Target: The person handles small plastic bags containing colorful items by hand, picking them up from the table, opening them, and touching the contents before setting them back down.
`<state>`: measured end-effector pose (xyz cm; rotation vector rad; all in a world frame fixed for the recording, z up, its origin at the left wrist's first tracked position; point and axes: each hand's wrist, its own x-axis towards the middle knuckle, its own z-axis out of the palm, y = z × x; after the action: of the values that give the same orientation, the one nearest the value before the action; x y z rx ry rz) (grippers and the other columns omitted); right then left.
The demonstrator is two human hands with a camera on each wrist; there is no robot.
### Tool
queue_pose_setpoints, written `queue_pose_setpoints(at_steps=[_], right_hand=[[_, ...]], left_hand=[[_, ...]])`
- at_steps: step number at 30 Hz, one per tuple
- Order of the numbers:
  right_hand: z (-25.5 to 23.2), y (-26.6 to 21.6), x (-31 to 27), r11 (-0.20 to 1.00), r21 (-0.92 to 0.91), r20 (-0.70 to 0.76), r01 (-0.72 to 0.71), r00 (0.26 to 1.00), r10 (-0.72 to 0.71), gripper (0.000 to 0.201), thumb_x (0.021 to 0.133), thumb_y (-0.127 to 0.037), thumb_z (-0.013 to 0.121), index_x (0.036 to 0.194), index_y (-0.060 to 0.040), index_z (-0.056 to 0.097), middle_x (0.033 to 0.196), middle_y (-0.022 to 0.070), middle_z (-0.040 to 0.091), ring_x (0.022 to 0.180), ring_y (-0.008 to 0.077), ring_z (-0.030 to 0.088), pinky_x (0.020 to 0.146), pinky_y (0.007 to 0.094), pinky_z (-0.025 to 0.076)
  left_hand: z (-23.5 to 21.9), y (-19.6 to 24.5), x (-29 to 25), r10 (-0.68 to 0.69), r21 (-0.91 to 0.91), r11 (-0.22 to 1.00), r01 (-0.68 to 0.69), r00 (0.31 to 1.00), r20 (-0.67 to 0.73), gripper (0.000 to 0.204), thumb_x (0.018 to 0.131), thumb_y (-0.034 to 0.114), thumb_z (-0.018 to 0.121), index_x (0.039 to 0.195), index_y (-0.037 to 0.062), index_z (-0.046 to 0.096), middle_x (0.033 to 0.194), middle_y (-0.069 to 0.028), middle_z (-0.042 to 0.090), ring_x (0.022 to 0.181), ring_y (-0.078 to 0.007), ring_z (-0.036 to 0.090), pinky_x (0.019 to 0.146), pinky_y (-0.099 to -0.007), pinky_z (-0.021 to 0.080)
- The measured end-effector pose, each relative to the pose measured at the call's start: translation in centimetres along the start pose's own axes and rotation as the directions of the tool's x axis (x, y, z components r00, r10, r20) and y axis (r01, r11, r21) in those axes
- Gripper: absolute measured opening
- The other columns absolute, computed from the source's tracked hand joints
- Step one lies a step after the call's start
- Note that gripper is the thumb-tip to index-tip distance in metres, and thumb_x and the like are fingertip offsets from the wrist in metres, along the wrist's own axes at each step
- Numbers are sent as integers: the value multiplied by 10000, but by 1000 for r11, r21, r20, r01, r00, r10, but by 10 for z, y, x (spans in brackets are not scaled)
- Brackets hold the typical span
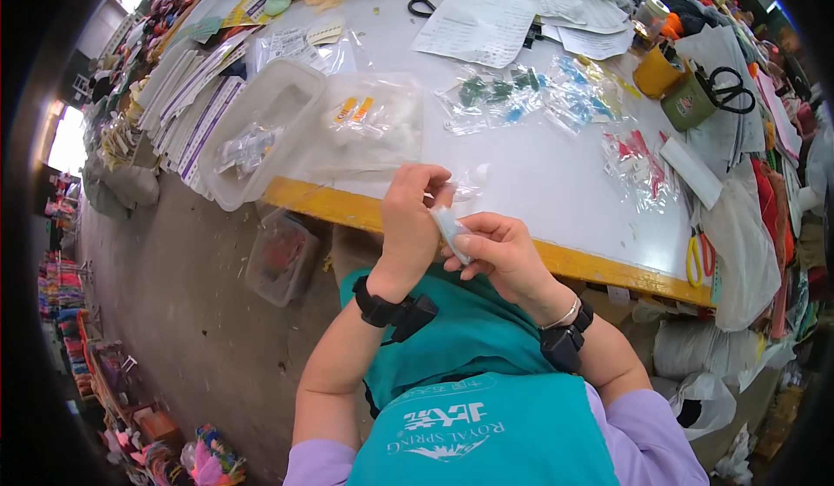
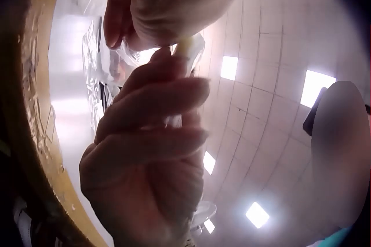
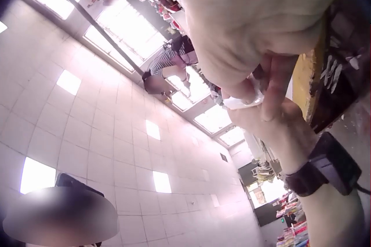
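I pinch a small whitish packet [image 1: 450, 232] in my right hand [image 1: 504, 251], thumb laid along it and fingers curled behind. My left hand [image 1: 413, 217] is clamped on the packet's upper end with bent fingers, so the two hands meet around it. The packet is tilted, in front of my teal apron [image 1: 486, 421], at the near edge of the white table [image 1: 539, 173]. A bit of clear film [image 1: 469, 180] shows just beyond my left fingers.

To the left, a clear tub [image 1: 282, 95] with small bags in it sits near the table's edge, just beside clear plastic [image 1: 404, 121] bearing two orange labels. Ahead lie green packs [image 1: 495, 89] and blue packs [image 1: 578, 91], with red packs [image 1: 638, 160] further right. Black scissors [image 1: 731, 91] stand in a green can [image 1: 686, 104] on the right, and papers [image 1: 478, 27] lie at the back.
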<state>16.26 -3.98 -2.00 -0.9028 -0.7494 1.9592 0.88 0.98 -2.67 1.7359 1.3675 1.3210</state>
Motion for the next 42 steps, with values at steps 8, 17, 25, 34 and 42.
queue_pose_setpoints(at_steps=[8, 17, 25, 34, 42], right_hand=[[-13, 14, -9, 973, 201, -233, 113, 970, -64, 212, 937, -98, 622, 1108, 26, 598, 943, 127, 684, 803, 173, 699, 602, 223, 582], [-23, 20, -8, 925, 235, -342, 299, 916, -210, 303, 939, -86, 609, 1210, 13, 517, 968, 119, 671, 763, 149, 682, 604, 214, 577], [-32, 21, -5, 955, 27, -431, 297, 865, -257, 232, 932, -112, 624, 1138, -19, 573, 934, 48, 669, 752, 82, 624, 598, 188, 495], [-27, 14, -9, 956, 115, -402, 271, 892, -204, 161, 951, -129, 585, 1064, -14, 581, 943, 70, 672, 790, 120, 662, 662, 240, 555], [-27, 1, -20, 925, -292, -272, 242, 907, -323, 218, 979, -170, 548, 903, 23, 616, 866, 53, 660, 759, 107, 643, 690, 263, 564]], left_hand=[[16, 4, -7, 260, 150, 955, -254, 965, -18, 149, 810, -51, 644, 942, 17, 637, 906, -109, 598, 710, -250, 623, 606, -315, 515], [22, 1, -26, 448, 269, 837, -476, 879, 162, 204, 776, -33, 666, 969, 27, 682, 882, -94, 632, 682, -254, 633, 581, -342, 513], [31, 9, -36, 448, 148, 873, -464, 884, 132, 206, 776, -34, 679, 974, 23, 671, 912, -106, 625, 797, -271, 633, 656, -352, 523], [31, 14, -41, 309, 64, 942, -330, 923, 228, 360, 771, -47, 687, 1112, 21, 588, 1045, -118, 577, 914, -255, 620, 777, -342, 535], [18, 5, -36, -84, -409, 874, 263, 910, 405, 260, 825, 33, 715, 1040, 26, 568, 982, -37, 563, 905, -126, 578, 799, -273, 509]])
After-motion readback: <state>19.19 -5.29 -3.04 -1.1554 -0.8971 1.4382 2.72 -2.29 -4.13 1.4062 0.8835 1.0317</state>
